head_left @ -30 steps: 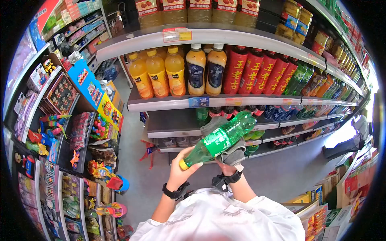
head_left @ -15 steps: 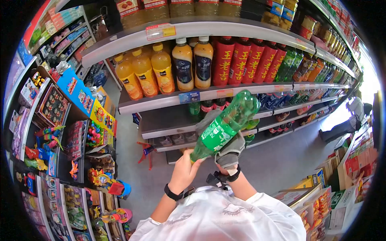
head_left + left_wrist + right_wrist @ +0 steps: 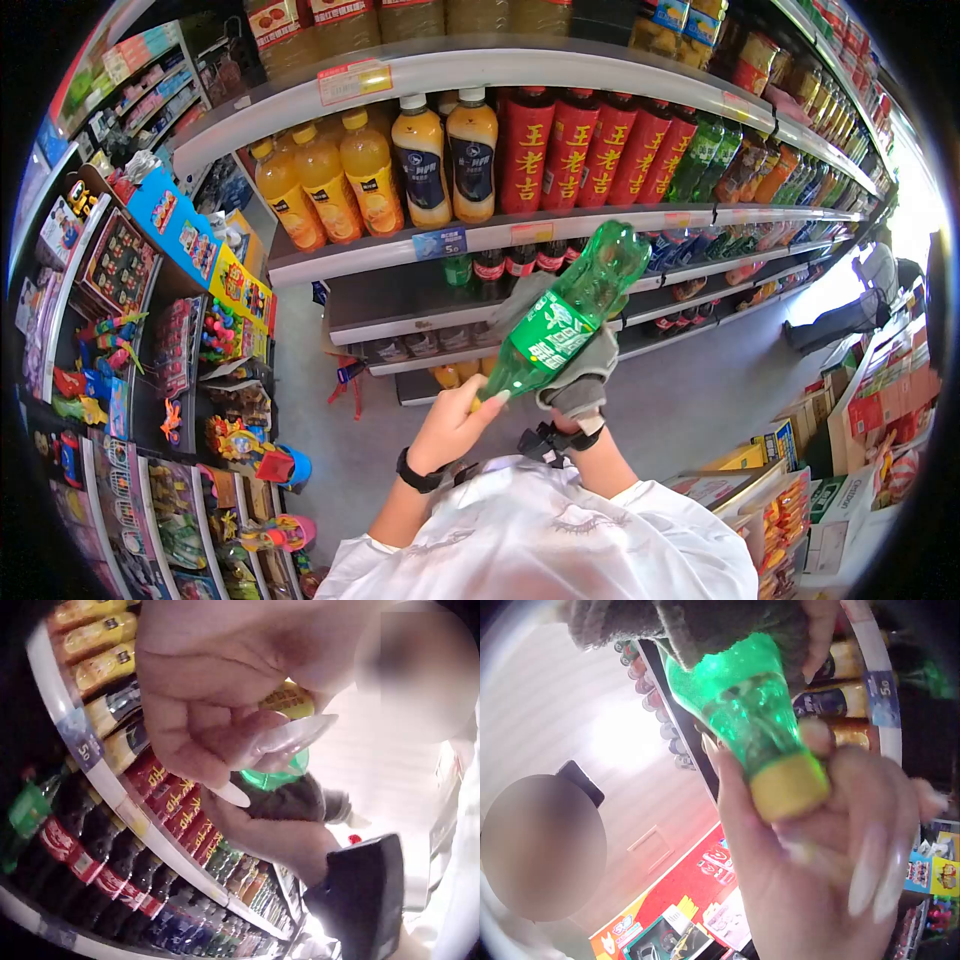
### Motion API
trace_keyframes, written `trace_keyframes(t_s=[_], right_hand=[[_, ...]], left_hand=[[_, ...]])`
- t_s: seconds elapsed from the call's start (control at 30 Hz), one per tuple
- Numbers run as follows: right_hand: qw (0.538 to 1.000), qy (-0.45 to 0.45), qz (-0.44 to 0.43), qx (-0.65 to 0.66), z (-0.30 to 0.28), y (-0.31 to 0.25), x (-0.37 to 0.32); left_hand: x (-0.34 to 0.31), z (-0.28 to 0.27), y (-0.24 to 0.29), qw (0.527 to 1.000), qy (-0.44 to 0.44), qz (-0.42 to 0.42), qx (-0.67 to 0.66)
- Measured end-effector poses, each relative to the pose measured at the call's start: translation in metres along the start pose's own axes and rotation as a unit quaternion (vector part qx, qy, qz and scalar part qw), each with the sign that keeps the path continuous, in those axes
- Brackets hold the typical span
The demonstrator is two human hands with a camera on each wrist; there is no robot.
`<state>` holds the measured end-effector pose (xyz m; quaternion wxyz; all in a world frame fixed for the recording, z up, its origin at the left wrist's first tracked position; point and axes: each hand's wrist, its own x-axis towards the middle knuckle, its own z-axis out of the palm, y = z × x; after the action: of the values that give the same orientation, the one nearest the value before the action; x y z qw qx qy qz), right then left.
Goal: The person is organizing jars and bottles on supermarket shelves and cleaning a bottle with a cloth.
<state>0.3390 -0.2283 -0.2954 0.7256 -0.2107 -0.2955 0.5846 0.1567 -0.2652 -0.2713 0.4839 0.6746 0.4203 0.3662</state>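
Observation:
A large green soda bottle (image 3: 560, 330) with a green label is held tilted before the shelves, its base up and to the right. My left hand (image 3: 450, 430) grips it at the neck end, fingers curled about the yellow cap (image 3: 787, 787). A grey cloth (image 3: 590, 375) wraps the underside of the bottle, and some of it shows on the far side. Through this cloth my right hand (image 3: 570, 422) holds the bottle's body; cloth and bottle hide most of its fingers. In the left wrist view, the left thumb and fingers partly cover the cap (image 3: 291, 700).
Drink shelves stand ahead, with orange juice bottles (image 3: 320, 185), red bottles (image 3: 570, 150) and cola bottles (image 3: 520, 260) below. Toy racks (image 3: 130, 270) line the left side. Stacked cartons (image 3: 845, 500) are at the right. A person (image 3: 845, 310) stands farther along the aisle.
The head view has swung right, so the shelves sit farther left. The bottle is tilted more steeply and its label has turned. The left hand now covers the cap that showed earlier.

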Motion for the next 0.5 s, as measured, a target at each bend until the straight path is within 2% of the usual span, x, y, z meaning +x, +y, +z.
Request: trace_keyframes(t_s=[0.07,0.2,0.3,0.4,0.5], right_hand=[[1.000,0.007,0.009,0.021,-0.029,-0.003,0.009],[0.999,0.015,0.017,0.030,-0.076,-0.014,0.026],[0.999,0.022,0.014,0.029,-0.106,-0.029,0.039],[0.999,0.026,0.007,0.021,-0.128,-0.040,0.054],[1.000,0.015,0.013,0.006,-0.138,-0.040,0.061]], left_hand=[[0.002,-0.001,0.002,0.991,-0.027,-0.048,-0.121],[0.010,0.003,-0.002,0.983,-0.014,-0.111,-0.147],[0.015,0.016,0.001,0.972,0.012,-0.092,-0.218],[0.019,0.020,-0.014,0.946,-0.011,-0.084,-0.313],[0.028,0.036,-0.023,0.922,-0.001,-0.108,-0.372]])
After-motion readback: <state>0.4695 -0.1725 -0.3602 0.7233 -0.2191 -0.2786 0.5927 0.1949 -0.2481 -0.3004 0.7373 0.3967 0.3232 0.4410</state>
